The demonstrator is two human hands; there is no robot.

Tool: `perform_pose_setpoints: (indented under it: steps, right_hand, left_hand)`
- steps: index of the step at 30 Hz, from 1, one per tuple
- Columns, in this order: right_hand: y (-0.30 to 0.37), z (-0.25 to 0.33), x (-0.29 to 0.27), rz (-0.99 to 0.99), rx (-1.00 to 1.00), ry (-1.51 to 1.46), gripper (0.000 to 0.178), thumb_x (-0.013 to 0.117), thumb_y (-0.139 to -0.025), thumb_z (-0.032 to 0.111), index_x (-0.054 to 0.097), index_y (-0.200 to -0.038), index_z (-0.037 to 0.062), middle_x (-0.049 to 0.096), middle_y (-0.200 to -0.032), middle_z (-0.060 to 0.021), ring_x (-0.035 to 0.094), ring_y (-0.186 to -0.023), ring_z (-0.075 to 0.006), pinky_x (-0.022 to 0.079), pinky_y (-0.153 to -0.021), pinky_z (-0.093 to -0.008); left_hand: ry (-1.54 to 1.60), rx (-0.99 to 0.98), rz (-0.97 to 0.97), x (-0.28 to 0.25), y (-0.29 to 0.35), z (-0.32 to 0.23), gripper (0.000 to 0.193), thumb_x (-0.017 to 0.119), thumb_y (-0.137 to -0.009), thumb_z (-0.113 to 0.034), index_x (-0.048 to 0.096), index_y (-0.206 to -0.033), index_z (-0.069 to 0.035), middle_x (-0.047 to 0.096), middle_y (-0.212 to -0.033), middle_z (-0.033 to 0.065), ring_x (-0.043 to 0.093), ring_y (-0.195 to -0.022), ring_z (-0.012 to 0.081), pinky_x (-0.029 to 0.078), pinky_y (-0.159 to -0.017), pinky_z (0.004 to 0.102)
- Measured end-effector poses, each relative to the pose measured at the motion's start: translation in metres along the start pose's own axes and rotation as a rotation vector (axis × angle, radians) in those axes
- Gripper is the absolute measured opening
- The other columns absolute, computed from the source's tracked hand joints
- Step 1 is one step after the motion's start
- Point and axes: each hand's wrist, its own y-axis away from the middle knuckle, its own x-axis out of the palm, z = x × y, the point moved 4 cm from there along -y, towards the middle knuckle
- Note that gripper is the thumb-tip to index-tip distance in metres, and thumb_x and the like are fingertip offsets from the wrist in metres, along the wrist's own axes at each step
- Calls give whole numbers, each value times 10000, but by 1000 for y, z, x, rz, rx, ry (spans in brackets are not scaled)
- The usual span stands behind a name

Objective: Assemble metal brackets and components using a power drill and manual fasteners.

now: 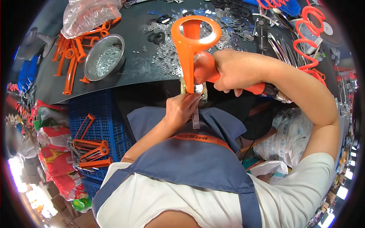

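Note:
My right hand (237, 70) is wrapped round the grip of a red air-powered driver (204, 67); a metal hose fitting (282, 96) sticks out past my fist. Just left of the driver stands an orange ring-ended part (185, 62), its large ring uppermost. The fingers of my left hand (181, 107) close on this part's lower end, beside a shiny metal piece (199, 88). The driver's tip is hidden, so I cannot tell whether it touches the part. A narrow pale strip (195, 118) hangs below my left fingertips.
On the dark bench (138, 62) stands a metal bowl (118, 57) of small fasteners, with orange parts (71, 76) beside it. Loose washers (167, 57) lie centrally. A coiled red hose (304, 45) hangs at right. More orange parts (95, 154) rest on a blue crate (116, 125) at left.

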Motion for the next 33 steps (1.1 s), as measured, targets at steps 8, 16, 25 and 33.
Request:
perform_pose_setpoints:
  steps: [8,16,25,33]
  right_hand:
    - [76,-48,43,-455,-171,-640,358,618,-797,42,519,-1134,-27,615,-800,-89,607,-586,-151,519,-469,-286]
    - [69,-77,131,-432,-332,-1028,532,643,-816,-12,432,-1303,25,636,-945,-108,639,-787,-170,516,-498,-261]
    - [49,-67,138,-397,-329,-1227,412,643,-754,83,531,-1131,-40,623,-876,-144,616,-759,-206,492,-643,-302]
    - [40,-67,144,-375,-383,-1265,424,629,-765,35,511,-1165,-44,622,-895,-155,623,-754,-212,500,-622,-302]
  left_hand:
    - [676,-751,66,-29,32,26,209,573,-916,-106,633,-1084,3,660,-904,87,595,-729,136,492,-694,263]
    - [1594,-1236,176,-46,37,23,237,436,-988,-155,527,-1032,60,522,-747,27,389,-498,14,333,-408,128]
    - [1763,-1268,-37,-38,31,14,208,538,-949,-164,572,-987,37,557,-772,45,444,-558,21,401,-478,120]
    - [1723,-1213,9,-37,42,23,213,550,-938,-124,572,-1060,49,598,-838,87,554,-632,63,487,-545,144]
